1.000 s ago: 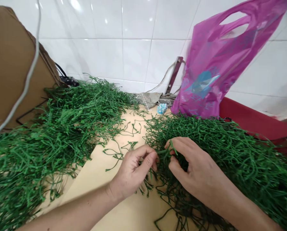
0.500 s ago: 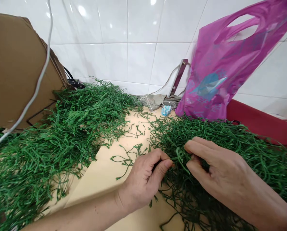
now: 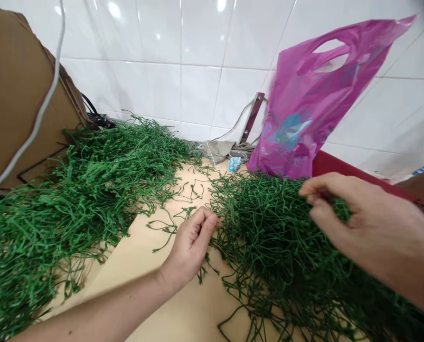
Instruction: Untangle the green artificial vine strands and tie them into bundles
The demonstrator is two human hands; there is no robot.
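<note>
Thin green stems with small branched tips, which look artificial, lie in a thick heap (image 3: 268, 228) on the right and in a second heap (image 3: 126, 166) on the left. My left hand (image 3: 190, 247) is closed in a pinch at the left edge of the right heap. A few green ends show below it, but what its fingertips hold is too small to make out. Over the right heap, my right hand (image 3: 364, 218) is raised with thumb and fingers brought together. Whatever may be between them is hidden.
A cardboard box (image 3: 19, 95) stands at the left, with a white cable (image 3: 48, 95) before it. By the tiled wall are a purple plastic bag (image 3: 304, 109), a small blue-and-white object (image 3: 234, 164) and a metal bar (image 3: 252, 116). Loose stems (image 3: 162, 225) lie on the tan surface (image 3: 140, 266).
My hands have drawn apart: the right has moved right and up, away from the left. The green loop seen between them is no longer there. The view has shifted a little.
</note>
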